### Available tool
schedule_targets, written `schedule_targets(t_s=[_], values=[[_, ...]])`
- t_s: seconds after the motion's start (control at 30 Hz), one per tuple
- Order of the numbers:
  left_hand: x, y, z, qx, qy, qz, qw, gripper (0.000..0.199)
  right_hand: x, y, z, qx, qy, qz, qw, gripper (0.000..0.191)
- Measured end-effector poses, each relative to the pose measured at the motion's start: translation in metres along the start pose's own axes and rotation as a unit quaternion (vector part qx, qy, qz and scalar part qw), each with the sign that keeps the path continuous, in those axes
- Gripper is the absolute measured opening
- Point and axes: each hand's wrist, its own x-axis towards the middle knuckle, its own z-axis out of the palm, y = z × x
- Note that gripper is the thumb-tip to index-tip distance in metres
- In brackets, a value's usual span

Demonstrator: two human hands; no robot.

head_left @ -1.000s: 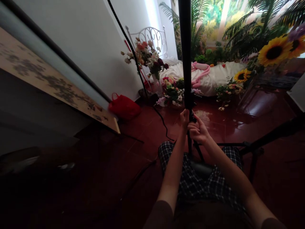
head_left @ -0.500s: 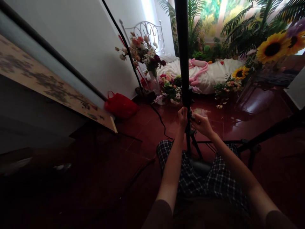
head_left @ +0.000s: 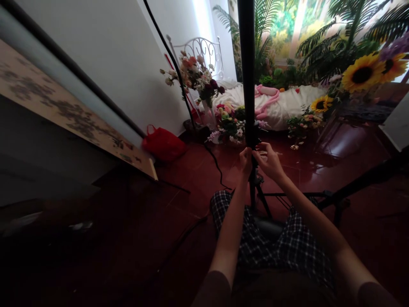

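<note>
A black tripod stand (head_left: pixel 248 76) rises upright in front of me, its thick pole crossing the upper view and its thin legs spreading below. My left hand (head_left: pixel 246 160) is closed around the pole just under a dark collar (head_left: pixel 253 133), seen from behind. On the pole's other side, my right hand (head_left: pixel 269 161) has its fingers loosened and apart. Its thumb reaches to the pole below the collar, and its fingertips are close to the small dark fittings there. Detail of these fittings is lost in the dim light.
A red bag (head_left: pixel 164 144) lies against the wall at left, beside a leaning painted panel (head_left: pixel 79 115). Flower vases (head_left: pixel 207 98) and a white-draped bed (head_left: pixel 287 104) stand behind the pole. Sunflowers (head_left: pixel 362 74) are at right. A black cable (head_left: pixel 217 164) crosses the red floor.
My right hand has gone from a closed pinch at the pole to loosened, spread fingers. My left hand keeps its place on the pole. The view has shifted slightly.
</note>
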Motion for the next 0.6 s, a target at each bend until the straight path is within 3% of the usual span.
schedule_targets(t_s=[0.2,0.5,0.6], values=[[-0.002,0.006,0.002,0.018,0.016,0.012,1.000,0.070,0.004,0.010,0.010,0.024,0.012,0.021,0.999,0.037],[-0.009,0.026,-0.003,0.106,0.032,0.057,0.992,0.059,-0.023,0.020,0.012,-0.037,0.086,-0.056,0.994,0.028],[-0.010,0.038,-0.003,0.142,-0.010,0.068,0.988,0.052,-0.032,0.022,0.013,-0.048,0.096,-0.049,0.993,0.026]])
